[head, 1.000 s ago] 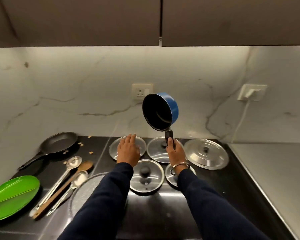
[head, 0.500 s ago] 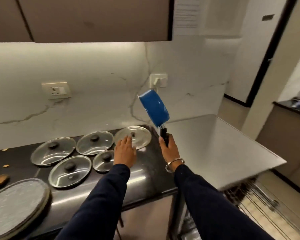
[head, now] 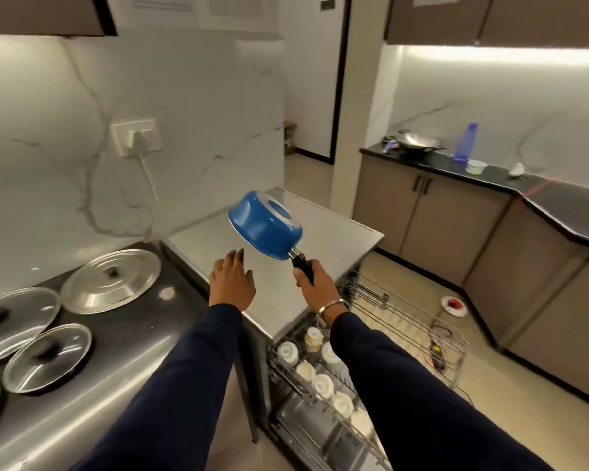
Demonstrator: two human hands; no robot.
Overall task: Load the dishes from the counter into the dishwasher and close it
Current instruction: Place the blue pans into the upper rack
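My right hand (head: pixel 315 283) grips the black handle of a small blue saucepan (head: pixel 266 229), held tilted with its bottom up over the steel top (head: pixel 334 239) of the dishwasher. My left hand (head: pixel 231 281) hovers flat and holds nothing, just left of the pan above the counter edge. Below my right arm the wire dishwasher rack (head: pixel 405 331) is pulled out, with several white cups (head: pixel 322 382) standing in it. Steel and glass lids (head: pixel 111 280) lie on the black counter (head: pixel 143 334) at the left.
A socket with a plugged cable (head: pixel 138 137) is on the marble wall. Across the floor stands another counter (head: pixel 490 175) with a wok (head: pixel 417 141), a blue bottle (head: pixel 464 141) and a small tub. A red-and-white dish (head: pixel 454 304) and cables lie on the floor.
My view has swung right from the lids toward the open dishwasher. The right hand has carried the blue saucepan right and turned it bottom up; the left hand followed, off the lids.
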